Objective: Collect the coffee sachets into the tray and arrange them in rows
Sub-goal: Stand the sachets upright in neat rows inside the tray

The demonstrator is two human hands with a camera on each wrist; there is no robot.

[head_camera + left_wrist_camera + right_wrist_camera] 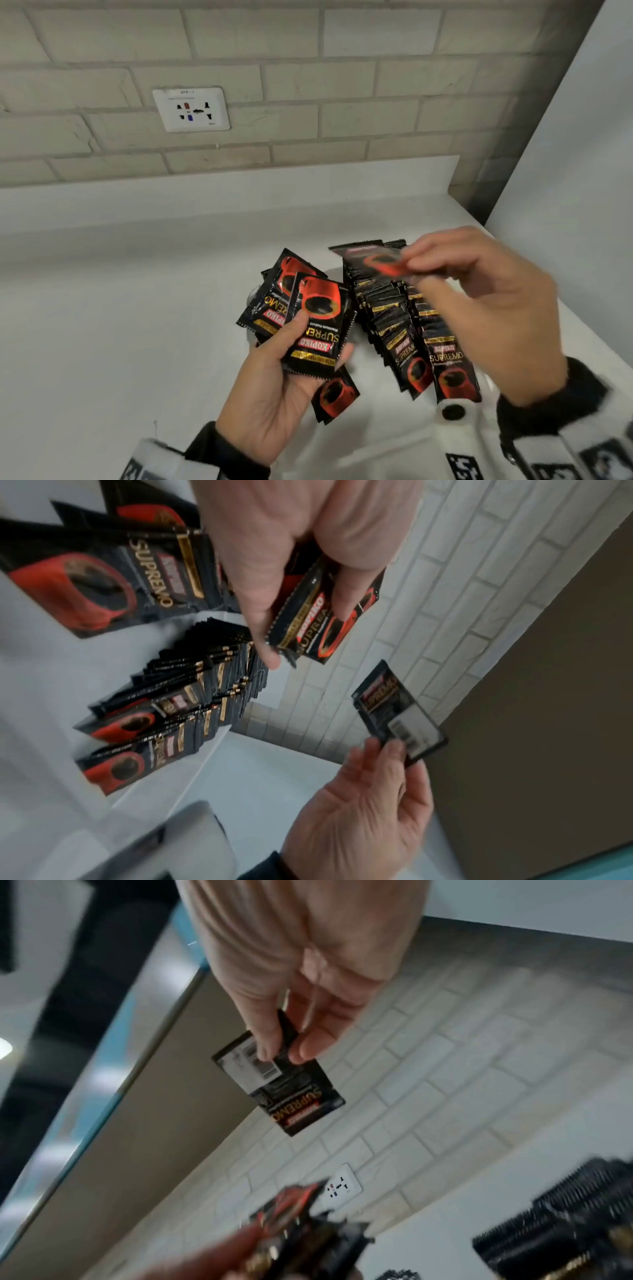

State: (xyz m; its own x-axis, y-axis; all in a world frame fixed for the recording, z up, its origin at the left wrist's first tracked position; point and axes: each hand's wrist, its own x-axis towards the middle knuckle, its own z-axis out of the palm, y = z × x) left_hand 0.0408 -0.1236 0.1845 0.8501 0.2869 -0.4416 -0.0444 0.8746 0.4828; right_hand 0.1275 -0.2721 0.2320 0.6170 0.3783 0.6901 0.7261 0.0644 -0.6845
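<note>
My left hand [274, 387] grips a small fan of sachets [317, 329], the top one printed KOPIKO SUPREMO with a red cup; I count at least three, edges overlapping. My right hand [479, 308] pinches a single sachet [277, 1080] above the far end of the rows, its back showing a barcode and SUPREMO. To the right, two packed rows of sachets [404, 329] stand in the white tray [394, 438], too many to count. One loose sachet [334, 397] lies near my left palm. The wall socket [191, 109] is labelled, unreadable.

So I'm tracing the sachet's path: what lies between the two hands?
In the head view, the rows of sachets in the tray lie between the left hand and right hand.
</note>
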